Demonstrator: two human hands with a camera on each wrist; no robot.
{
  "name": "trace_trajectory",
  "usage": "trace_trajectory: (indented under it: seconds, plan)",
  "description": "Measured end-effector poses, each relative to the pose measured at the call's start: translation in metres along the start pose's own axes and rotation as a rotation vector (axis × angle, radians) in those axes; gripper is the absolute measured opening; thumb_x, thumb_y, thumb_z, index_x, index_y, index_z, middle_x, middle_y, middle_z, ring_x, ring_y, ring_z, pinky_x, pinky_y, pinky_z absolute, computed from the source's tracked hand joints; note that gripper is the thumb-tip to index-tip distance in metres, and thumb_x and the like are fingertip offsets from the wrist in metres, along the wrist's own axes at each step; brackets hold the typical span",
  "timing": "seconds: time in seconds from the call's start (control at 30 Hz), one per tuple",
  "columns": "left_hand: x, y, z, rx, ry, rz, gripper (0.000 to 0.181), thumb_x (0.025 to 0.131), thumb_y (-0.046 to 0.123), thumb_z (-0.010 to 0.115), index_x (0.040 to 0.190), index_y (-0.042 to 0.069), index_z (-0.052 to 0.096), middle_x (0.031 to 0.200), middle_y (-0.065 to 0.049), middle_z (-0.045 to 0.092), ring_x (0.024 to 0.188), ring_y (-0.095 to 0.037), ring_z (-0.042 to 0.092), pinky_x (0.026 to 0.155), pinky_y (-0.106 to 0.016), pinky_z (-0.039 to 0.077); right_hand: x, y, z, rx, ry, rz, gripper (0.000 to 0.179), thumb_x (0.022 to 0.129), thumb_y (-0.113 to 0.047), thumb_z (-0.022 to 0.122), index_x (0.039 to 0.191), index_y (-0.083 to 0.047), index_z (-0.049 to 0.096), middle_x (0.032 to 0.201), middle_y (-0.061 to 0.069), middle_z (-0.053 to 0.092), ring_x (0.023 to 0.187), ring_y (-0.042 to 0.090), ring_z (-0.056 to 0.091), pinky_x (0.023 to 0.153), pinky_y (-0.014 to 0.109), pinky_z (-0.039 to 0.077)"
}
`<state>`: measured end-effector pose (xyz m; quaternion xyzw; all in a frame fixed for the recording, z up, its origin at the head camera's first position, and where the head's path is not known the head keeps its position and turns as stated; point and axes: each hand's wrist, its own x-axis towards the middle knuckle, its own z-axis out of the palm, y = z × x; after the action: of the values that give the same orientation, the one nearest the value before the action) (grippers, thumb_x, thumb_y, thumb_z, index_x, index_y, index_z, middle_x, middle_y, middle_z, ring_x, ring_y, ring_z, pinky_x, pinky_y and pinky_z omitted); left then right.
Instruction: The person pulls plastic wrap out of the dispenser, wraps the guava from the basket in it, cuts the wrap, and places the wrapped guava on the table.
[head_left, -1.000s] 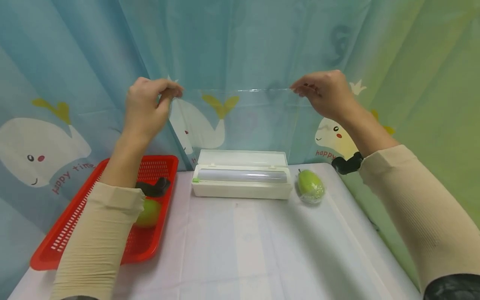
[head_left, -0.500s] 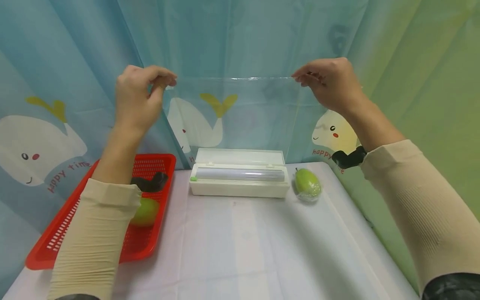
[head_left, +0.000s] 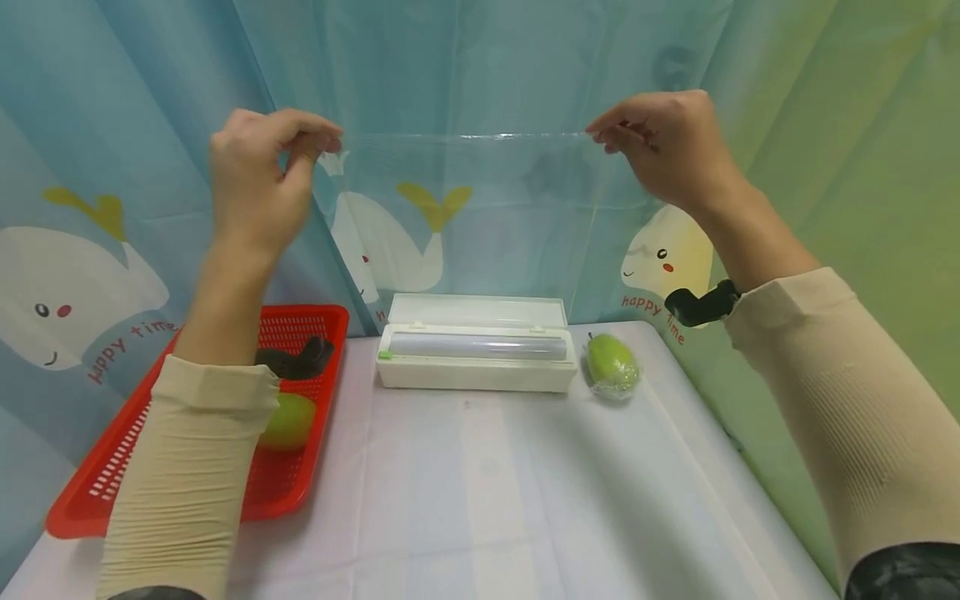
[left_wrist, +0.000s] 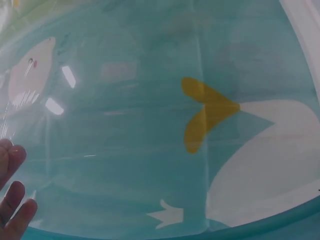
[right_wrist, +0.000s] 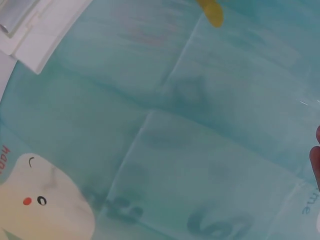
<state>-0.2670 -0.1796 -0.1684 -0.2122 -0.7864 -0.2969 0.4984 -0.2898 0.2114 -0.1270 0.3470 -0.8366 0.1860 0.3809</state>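
A clear sheet of plastic wrap (head_left: 480,167) is stretched upright between both hands, its top edge a thin shiny line. My left hand (head_left: 262,171) pinches the upper left corner between thumb and fingers. At the upper right corner, my right hand (head_left: 667,146) pinches the wrap the same way. Below the sheet stands a white wrap dispenser box (head_left: 476,373) with its lid raised and the film roll (head_left: 480,346) showing inside. In the left wrist view the wrap (left_wrist: 115,125) spreads across the frame with bright reflections, and a few fingertips (left_wrist: 12,160) show at the left edge.
Right of the box lies a green fruit (head_left: 611,362) covered in wrap. A red perforated basket (head_left: 300,492) holding a green fruit (head_left: 288,421) stands at the left, partly behind the left sleeve. A printed curtain (head_left: 510,50) hangs behind the table (head_left: 480,500).
Both hands have risen steadily, drawing the plastic wrap higher above the box. The left hand has also shifted a little left, so the held edge spans wider.
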Motion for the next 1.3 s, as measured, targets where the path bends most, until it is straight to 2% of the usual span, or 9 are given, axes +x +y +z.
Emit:
trace_trajectory:
  seconds: [0.1, 0.17, 0.33, 0.4, 0.5, 0.63, 0.7, 0.87, 1.3]
  plan:
    - [0.001, 0.001, -0.001, -0.005, 0.013, -0.006, 0.022, 0.100, 0.010, 0.057, 0.098, 0.007, 0.079, 0.092, -0.008, 0.077, 0.078, 0.004, 0.040, 0.082, -0.028, 0.030, 0.003, -0.001, -0.003, 0.004, 0.007, -0.003, 0.017, 0.096, -0.002, 0.062, 0.095, -0.003, 0.079, 0.087, 0.011, 0.076, 0.073, -0.014, 0.057, 0.072, 0.008, 0.045]
    - [0.002, 0.002, -0.003, -0.014, 0.029, 0.014, 0.022, 0.100, 0.010, 0.057, 0.098, 0.006, 0.079, 0.091, -0.009, 0.077, 0.077, -0.001, 0.044, 0.081, -0.027, 0.030, 0.005, -0.002, -0.005, 0.007, 0.016, -0.004, 0.017, 0.096, -0.002, 0.062, 0.095, -0.004, 0.079, 0.087, 0.011, 0.076, 0.073, -0.014, 0.057, 0.072, 0.008, 0.044]
    - [0.004, 0.005, -0.007, -0.034, 0.061, 0.059, 0.021, 0.100, 0.009, 0.058, 0.097, 0.003, 0.078, 0.090, -0.011, 0.077, 0.079, -0.024, 0.057, 0.080, -0.025, 0.030, 0.011, -0.004, -0.010, 0.014, 0.020, 0.012, 0.017, 0.097, -0.003, 0.062, 0.096, -0.005, 0.079, 0.088, 0.011, 0.076, 0.074, -0.013, 0.058, 0.072, 0.009, 0.045]
    - [0.005, 0.007, -0.007, -0.035, 0.073, 0.046, 0.021, 0.100, 0.010, 0.058, 0.097, 0.004, 0.078, 0.090, -0.011, 0.077, 0.081, -0.027, 0.059, 0.081, -0.025, 0.030, 0.012, -0.005, -0.012, 0.009, 0.024, 0.009, 0.018, 0.097, -0.003, 0.062, 0.097, -0.004, 0.079, 0.089, 0.011, 0.076, 0.075, -0.013, 0.058, 0.073, 0.009, 0.045]
    - [0.007, 0.009, -0.007, -0.027, 0.093, 0.024, 0.022, 0.101, 0.012, 0.058, 0.097, 0.005, 0.079, 0.091, -0.009, 0.077, 0.080, -0.016, 0.057, 0.083, -0.025, 0.031, 0.014, -0.006, -0.014, -0.003, 0.034, 0.005, 0.018, 0.098, -0.004, 0.061, 0.098, -0.004, 0.079, 0.090, 0.012, 0.076, 0.076, -0.015, 0.056, 0.073, 0.009, 0.044]
    - [0.008, 0.011, -0.008, -0.024, 0.123, 0.028, 0.023, 0.101, 0.015, 0.058, 0.097, 0.006, 0.079, 0.092, -0.008, 0.077, 0.080, 0.003, 0.045, 0.084, -0.024, 0.031, 0.017, -0.009, -0.016, -0.012, 0.040, 0.007, 0.019, 0.098, -0.004, 0.060, 0.098, -0.003, 0.079, 0.091, 0.013, 0.076, 0.076, -0.016, 0.056, 0.072, 0.009, 0.043]
    - [0.009, 0.011, -0.009, -0.026, 0.142, 0.051, 0.024, 0.101, 0.016, 0.058, 0.097, 0.006, 0.079, 0.092, -0.008, 0.078, 0.076, -0.001, 0.049, 0.084, -0.024, 0.032, 0.019, -0.010, -0.018, -0.022, 0.043, 0.009, 0.019, 0.098, -0.004, 0.060, 0.098, -0.003, 0.079, 0.092, 0.013, 0.076, 0.076, -0.016, 0.055, 0.073, 0.009, 0.043]
    - [0.010, 0.012, -0.011, -0.023, 0.181, 0.095, 0.027, 0.102, 0.020, 0.057, 0.098, 0.005, 0.079, 0.092, -0.007, 0.078, 0.075, -0.026, 0.060, 0.083, -0.024, 0.033, 0.022, -0.013, -0.021, -0.043, 0.038, 0.041, 0.020, 0.099, -0.007, 0.059, 0.101, -0.005, 0.079, 0.094, 0.012, 0.076, 0.077, -0.016, 0.056, 0.075, 0.008, 0.044]
    - [0.012, 0.022, -0.013, -0.037, 0.246, 0.091, 0.025, 0.101, 0.020, 0.058, 0.096, 0.007, 0.079, 0.092, -0.003, 0.078, 0.073, -0.031, 0.060, 0.086, -0.022, 0.033, 0.025, -0.018, -0.034, -0.066, 0.035, 0.107, 0.023, 0.101, -0.018, 0.058, 0.105, -0.010, 0.079, 0.096, 0.010, 0.075, 0.080, -0.012, 0.060, 0.078, 0.011, 0.048]
